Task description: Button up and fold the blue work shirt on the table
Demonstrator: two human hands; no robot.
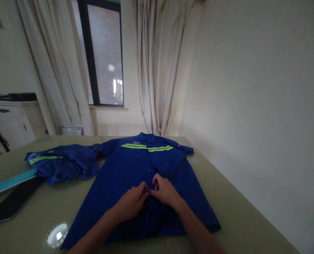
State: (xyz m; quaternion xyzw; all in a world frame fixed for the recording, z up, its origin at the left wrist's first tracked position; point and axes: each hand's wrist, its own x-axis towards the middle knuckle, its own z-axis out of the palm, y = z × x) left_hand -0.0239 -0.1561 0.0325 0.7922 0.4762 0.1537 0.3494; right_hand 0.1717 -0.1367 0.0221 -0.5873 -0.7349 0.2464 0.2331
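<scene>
A blue short-sleeved work shirt lies spread front up on the table, its collar at the far end. Yellow-green reflective stripes cross the chest, and a line of buttons runs down the middle. Over the lower half of that button line, my left hand pinches the shirt front between thumb and fingers. My right hand pinches the cloth just beside it, the fingertips of both hands nearly meeting. Whatever button lies between the fingertips is hidden. Below the hands the cloth is bunched and slightly raised.
A second blue garment with similar stripes lies crumpled to the left. Near it are a light-blue strip and a dark flat object. The table runs along a white wall at right. Curtains and a window are behind.
</scene>
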